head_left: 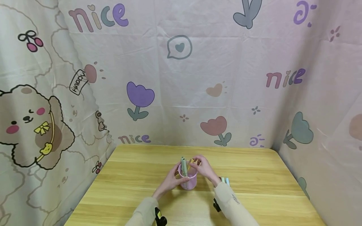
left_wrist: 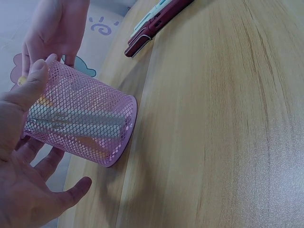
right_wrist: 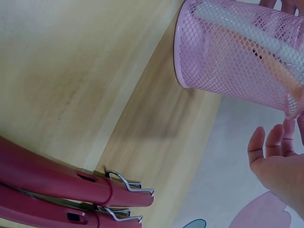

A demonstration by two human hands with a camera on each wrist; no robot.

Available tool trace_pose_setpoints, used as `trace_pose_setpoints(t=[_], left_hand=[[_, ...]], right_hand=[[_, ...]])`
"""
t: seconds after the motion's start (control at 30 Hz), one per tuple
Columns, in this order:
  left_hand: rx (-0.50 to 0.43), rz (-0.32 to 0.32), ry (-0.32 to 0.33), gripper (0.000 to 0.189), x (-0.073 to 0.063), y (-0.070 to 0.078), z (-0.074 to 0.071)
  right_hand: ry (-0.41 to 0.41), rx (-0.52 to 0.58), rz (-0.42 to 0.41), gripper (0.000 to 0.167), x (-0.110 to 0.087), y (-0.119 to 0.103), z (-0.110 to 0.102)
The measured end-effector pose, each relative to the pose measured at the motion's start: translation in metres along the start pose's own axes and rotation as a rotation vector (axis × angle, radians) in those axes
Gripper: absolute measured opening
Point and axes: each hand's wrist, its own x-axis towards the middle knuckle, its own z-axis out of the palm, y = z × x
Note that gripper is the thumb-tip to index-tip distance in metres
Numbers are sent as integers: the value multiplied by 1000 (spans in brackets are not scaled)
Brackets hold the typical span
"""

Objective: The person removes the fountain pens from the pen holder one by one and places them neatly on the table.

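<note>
A pink mesh pen holder (head_left: 192, 184) stands on the wooden table, and my left hand (head_left: 169, 181) grips it near the rim. The thumb lies along the near side, with fingers behind the mesh. Pale green pens (head_left: 184, 168) lean inside, caps above the rim. Over the holder's right side, my right hand (head_left: 206, 170) pinches the top of an orange pen (head_left: 192, 160). Through the mesh in the right wrist view, the orange pen (right_wrist: 275, 69) slants down inside, beside a pale green one (right_wrist: 237, 23). The right fingertips are partly cut off there.
Two dark red pens with metal clips (right_wrist: 61, 185) lie side by side on the table, right of the holder. Light green and light blue pens (head_left: 227, 181) lie there too, partly hidden by the right forearm. A printed cloth (head_left: 181, 94) hangs behind the table (head_left: 135, 175).
</note>
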Motion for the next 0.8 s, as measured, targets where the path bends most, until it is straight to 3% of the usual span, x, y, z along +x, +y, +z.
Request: trace_pose_setpoints(t=[0.23, 0.8], left_hand=[[3, 3, -9, 86, -1, 1, -1], [-14, 4, -16, 90, 0, -3, -2]], right_hand=[[20, 33, 9, 21, -7, -5, -3], [192, 182, -7, 20, -21, -16, -12]])
